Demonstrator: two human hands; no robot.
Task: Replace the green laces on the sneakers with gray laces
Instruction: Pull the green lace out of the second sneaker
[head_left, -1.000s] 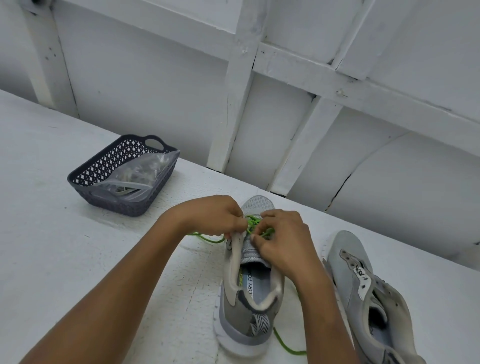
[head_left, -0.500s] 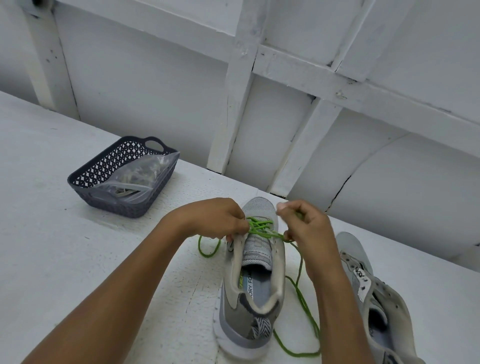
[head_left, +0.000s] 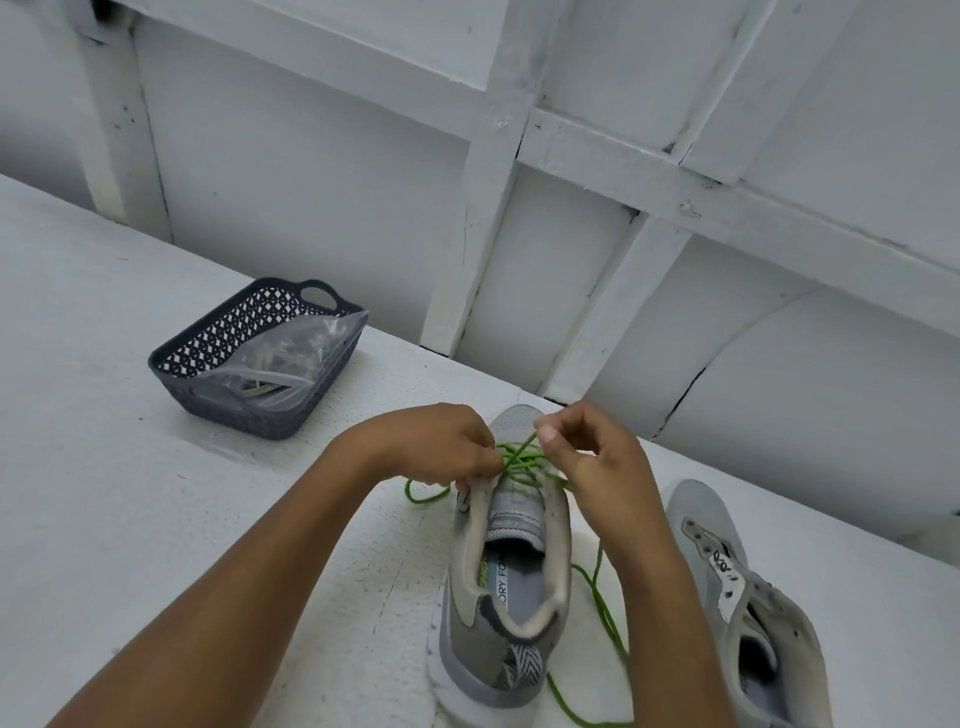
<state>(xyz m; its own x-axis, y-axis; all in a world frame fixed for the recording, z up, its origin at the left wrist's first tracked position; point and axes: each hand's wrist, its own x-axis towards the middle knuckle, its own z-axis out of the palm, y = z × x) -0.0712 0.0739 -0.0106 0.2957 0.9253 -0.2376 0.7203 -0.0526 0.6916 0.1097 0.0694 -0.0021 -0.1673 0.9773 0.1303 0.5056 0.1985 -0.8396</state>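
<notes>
Green lace (head_left: 521, 460) could snag in the crossed eyelets if the right hand (head_left: 592, 462), pinching one strand, tugs sharply; the sneaker (head_left: 470, 642) might tip unless the left hand (head_left: 441, 447), gripping its eyelet edge, steadies it. The tangle lies between the hands, at nine o'clock of the right, loose tail trailing toward five o'clock.

Dark basket (head_left: 249, 415) stands on white table (head_left: 104, 519).

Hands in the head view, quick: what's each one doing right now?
Left hand: fingers curled, gripping the gray mesh sneaker at its eyelet edge.
Right hand: fingers pinching a strand of the thin green cord lace.
</notes>
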